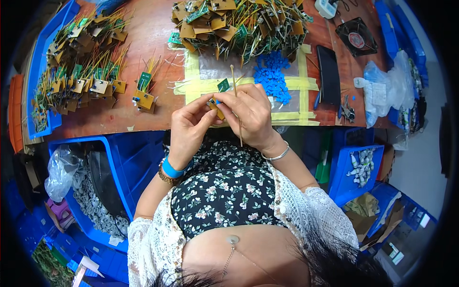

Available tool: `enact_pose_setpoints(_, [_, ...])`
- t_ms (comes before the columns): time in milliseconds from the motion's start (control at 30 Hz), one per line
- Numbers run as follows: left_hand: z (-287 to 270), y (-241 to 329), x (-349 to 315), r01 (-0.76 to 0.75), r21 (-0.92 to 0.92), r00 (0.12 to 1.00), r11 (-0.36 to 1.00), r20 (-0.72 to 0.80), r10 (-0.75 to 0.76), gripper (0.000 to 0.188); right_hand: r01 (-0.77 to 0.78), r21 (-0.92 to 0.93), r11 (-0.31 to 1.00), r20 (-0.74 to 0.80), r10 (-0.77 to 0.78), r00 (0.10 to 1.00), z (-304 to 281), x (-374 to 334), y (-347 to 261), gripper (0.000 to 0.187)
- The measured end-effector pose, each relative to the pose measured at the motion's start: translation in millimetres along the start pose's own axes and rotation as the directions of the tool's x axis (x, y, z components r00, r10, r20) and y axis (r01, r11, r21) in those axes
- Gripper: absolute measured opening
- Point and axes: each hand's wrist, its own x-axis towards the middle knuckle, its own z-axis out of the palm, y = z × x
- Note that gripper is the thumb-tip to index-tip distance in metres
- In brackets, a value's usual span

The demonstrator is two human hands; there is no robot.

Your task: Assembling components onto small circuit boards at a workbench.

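Note:
At the table's near edge, my left hand (190, 125) pinches a small tan circuit board (219, 114) between thumb and fingers. My right hand (254, 114) closes in from the other side, its fingertips on the same board, beside a tiny blue part. A thin wooden-looking stick (234, 79) is also held in the right hand, passing between its fingers and jutting out at both ends. Just beyond the fingertips shows a small green circuit board (223, 85); whether wires join it to the tan one is hidden. Small blue plastic pieces (271, 76) lie heaped past my right hand.
A big pile of wired boards (239, 26) fills the far middle. More sit in a blue tray (56, 123) at left, with a small cluster (144, 98) beside it. At right are a dark phone-like slab (327, 74), a fan (356, 37) and plastic bags (389, 88).

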Motion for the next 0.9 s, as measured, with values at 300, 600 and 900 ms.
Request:
enact_pose_setpoints(300, [-2.3,-4.1,0.2,0.008,0.005,1.000,1.000,0.008,-0.008,0.034,-0.166,0.072,0.983,-0.005,0.167,0.986,3.1,-5.9,-7.1,0.033])
enact_pose_setpoints(600, [0.1,-3.2,-0.5,-0.002,-0.018,1.000,1.000,0.021,0.003,0.033,-0.192,0.102,0.976,-0.001,0.193,0.981,4.3,-5.2,-8.9,0.030])
enact_pose_setpoints(900, [1.0,-3.6,0.0,0.001,-0.030,1.000,1.000,0.025,0.000,0.032,-0.218,0.098,0.971,-0.023,0.221,0.975,6.7,-7.8,-9.2,0.029])
